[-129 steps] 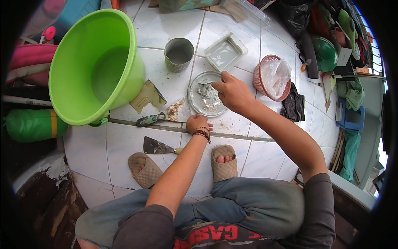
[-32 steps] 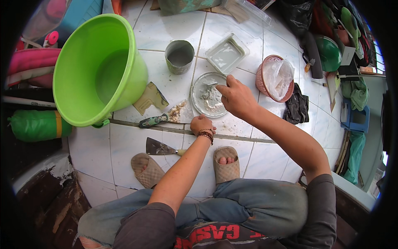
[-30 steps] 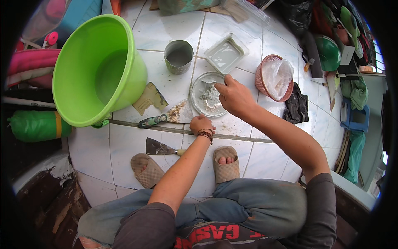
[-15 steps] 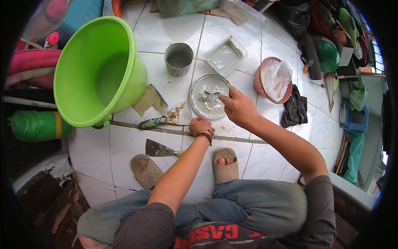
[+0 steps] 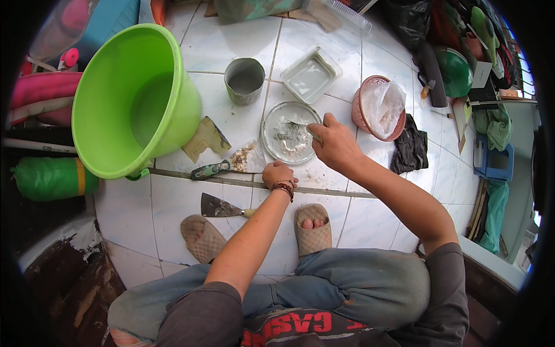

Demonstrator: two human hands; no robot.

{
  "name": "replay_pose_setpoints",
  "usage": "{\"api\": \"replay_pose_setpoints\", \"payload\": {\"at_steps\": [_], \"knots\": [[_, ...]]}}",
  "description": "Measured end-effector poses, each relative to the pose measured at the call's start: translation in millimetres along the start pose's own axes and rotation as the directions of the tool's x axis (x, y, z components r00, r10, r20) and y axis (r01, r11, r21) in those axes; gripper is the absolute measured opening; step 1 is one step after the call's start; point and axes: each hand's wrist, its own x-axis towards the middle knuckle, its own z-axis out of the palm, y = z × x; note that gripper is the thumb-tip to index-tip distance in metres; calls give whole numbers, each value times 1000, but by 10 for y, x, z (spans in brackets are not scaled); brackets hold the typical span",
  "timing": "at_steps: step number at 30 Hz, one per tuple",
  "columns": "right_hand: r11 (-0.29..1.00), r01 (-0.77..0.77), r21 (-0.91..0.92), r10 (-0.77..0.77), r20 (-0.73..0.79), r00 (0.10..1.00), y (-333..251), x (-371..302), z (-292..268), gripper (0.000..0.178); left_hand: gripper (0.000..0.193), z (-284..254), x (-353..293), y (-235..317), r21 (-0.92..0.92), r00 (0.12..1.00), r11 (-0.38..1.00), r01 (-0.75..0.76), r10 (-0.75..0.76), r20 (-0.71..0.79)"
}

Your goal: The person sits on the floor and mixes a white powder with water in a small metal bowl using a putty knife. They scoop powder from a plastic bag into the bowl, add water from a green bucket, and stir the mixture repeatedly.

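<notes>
Head view: a small stirring tool is gripped by the right hand (image 5: 334,146) at the three-o'clock rim of the round glass dish (image 5: 291,132) holding grey-white paste, best mixed with short strokes kept inside the rim. The left hand (image 5: 279,173), clenched and empty, is pressed on the tiled floor (image 5: 173,202) at the dish's six o'clock. Grey residue is seen in the tin cup (image 5: 244,81) at eleven o'clock; the green basin (image 5: 130,98) appears empty.

Right hand (image 5: 335,147) covers handle of small tool over glass dish (image 5: 291,132); tool kind too small to tell. Left hand (image 5: 279,173) fingers curl under, hiding grout line beneath. Pink items (image 5: 49,95) cut off at left edge.
</notes>
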Motion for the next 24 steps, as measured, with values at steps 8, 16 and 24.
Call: {"api": "replay_pose_setpoints", "payload": {"at_steps": [8, 16, 24], "knots": [[997, -83, 10, 83, -9, 997, 78, 8, 123, 27, 39, 35, 69, -24, 12, 999, 999, 38, -38, -2], [977, -212, 31, 213, -19, 977, 149, 83, -30, 27, 40, 3, 0, 30, 24, 999, 1000, 20, -21, 43], [984, -175, 41, 177, -56, 983, 92, 163, -75, 27, 32, -13, 57, 19, 12, 997, 997, 74, -75, 29]]}}
